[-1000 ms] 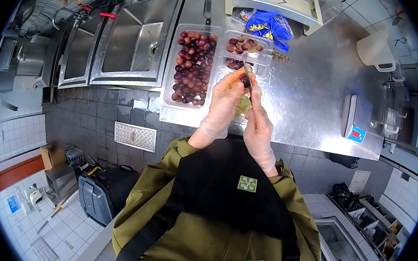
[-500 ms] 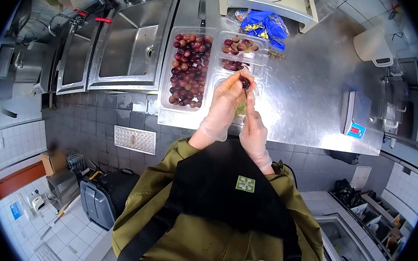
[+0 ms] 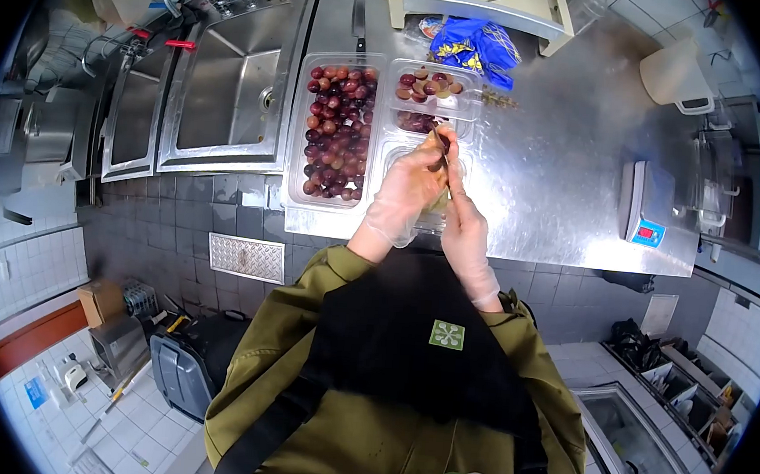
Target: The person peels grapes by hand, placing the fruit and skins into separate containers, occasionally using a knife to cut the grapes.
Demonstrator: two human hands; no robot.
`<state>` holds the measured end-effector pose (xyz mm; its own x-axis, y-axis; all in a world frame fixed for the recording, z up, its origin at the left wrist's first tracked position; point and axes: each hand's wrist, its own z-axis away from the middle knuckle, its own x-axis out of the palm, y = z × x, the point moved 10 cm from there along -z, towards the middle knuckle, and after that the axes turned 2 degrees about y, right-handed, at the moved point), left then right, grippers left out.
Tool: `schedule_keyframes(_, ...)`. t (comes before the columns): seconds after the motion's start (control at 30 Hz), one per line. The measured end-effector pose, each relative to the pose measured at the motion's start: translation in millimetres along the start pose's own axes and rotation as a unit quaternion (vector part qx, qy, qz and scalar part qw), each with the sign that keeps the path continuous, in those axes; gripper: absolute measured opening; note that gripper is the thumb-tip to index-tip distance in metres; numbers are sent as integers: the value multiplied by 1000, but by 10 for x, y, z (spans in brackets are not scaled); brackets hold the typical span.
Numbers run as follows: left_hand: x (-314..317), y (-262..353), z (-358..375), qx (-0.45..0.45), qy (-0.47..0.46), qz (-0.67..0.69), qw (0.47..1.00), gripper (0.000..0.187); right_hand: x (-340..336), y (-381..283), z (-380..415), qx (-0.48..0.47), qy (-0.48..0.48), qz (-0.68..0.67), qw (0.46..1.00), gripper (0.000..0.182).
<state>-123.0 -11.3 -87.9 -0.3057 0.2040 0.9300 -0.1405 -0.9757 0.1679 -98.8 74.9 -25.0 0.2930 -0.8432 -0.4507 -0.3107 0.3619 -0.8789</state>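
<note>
Both my hands wear clear gloves and meet over the small containers at the table's front. My left hand (image 3: 406,188) pinches a dark red grape (image 3: 445,142) between its fingertips. Against that grape, my right hand (image 3: 466,228) grips what looks like a small knife, its thin dark edge partly hidden by the fingers. To the left stands a clear tub of whole grapes (image 3: 338,133). Behind my hands, a clear container (image 3: 453,109) holds cut grape halves (image 3: 428,85), with more dark pieces (image 3: 416,121) in front. A container with pale green contents lies mostly hidden under my hands.
A large knife (image 3: 358,20) lies behind the grape tub. Blue-and-yellow packaging (image 3: 474,50) sits beyond the containers, near a cream-coloured stand (image 3: 479,11). On the right of the steel table (image 3: 561,162) is a scale (image 3: 648,207). Sinks (image 3: 231,94) adjoin on the left.
My fingers have turned around the grape, and more of it is now covered. My right hand has shifted slightly closer to the left. The whole view has moved a little.
</note>
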Motion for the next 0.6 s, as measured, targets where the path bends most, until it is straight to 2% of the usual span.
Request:
schedule_keyframes(0.03,37,4,-10,-5,-17,11,1000,40,-21,-37,-37,8,0,-46,999,62)
schedule_keyframes(0.1,5,21,-36,-12,24,37,999,42,43,104,-32,92,-51,-85,991,60)
schedule_keyframes(0.13,-17,29,-55,-16,45,50,998,43,34,129,-31,95,-54,-83,991,59)
schedule_keyframes(0.17,17,31,-115,-25,7,80,996,41,25,155,-30,97,-58,-82,990,59)
schedule_keyframes(0.23,143,82,-238,-44,-69,141,987,38,-69,90,-33,22,-22,-37,999,59)
schedule_keyframes(0.27,48,157,-319,-18,-32,131,991,34,-87,94,-15,21,-30,-27,999,59)
schedule_keyframes(0.33,44,378,-546,84,7,-46,995,30,-150,75,39,20,-44,-4,999,58)
schedule_keyframes(0.37,61,484,-658,135,25,-134,981,29,-188,63,52,13,-35,1,999,58)
schedule_keyframes(0.4,64,547,-762,183,75,-309,930,26,-214,49,60,5,-26,5,1000,57)
schedule_keyframes(0.43,250,667,-789,307,49,-492,813,25,-231,31,70,-4,-19,9,1000,57)
schedule_keyframes(0.47,413,642,-779,413,21,-644,644,25,-249,41,73,5,-16,5,1000,55)
schedule_keyframes(0.5,612,487,-718,491,-6,-755,434,24,-272,49,73,12,-15,1,1000,53)
schedule_keyframes(0.6,502,139,-956,409,-112,-867,262,24,-352,13,73,-6,8,10,1000,53)
